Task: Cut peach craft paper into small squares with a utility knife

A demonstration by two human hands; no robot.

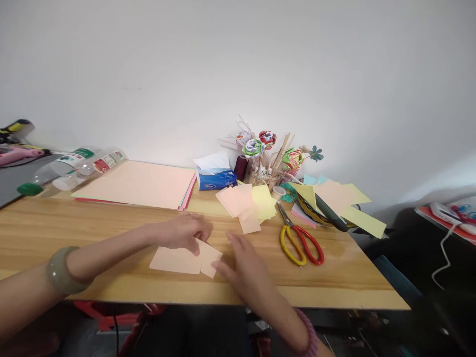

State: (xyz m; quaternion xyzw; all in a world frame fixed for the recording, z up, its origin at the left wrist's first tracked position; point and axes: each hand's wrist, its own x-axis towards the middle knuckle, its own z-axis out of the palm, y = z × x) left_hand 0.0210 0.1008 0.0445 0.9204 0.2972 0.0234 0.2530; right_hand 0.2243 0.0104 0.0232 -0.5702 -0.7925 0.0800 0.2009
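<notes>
A peach paper strip [176, 260] lies near the front of the wooden table, with a smaller peach paper square [210, 258] tilted over its right end. My left hand [182, 231] is curled above them, its thumb pressing on the papers where they meet. A grey-green bangle circles that wrist. My right hand [247, 267], slightly blurred, has thumb and fingers apart. Its thumb tip is at the square's right edge; I cannot tell whether it touches. To the right lie scissors [297, 238] with one yellow and one red handle, blades pointing away.
Behind my hands are cut peach squares [236, 201], yellow squares [265, 202] and a tissue pack [215, 178]. A coloured paper stack [145, 183] and plastic bottles [70, 161] lie left. Paper flowers [256, 146] stand by the wall; loose paper pieces [334, 196] cover tools at right.
</notes>
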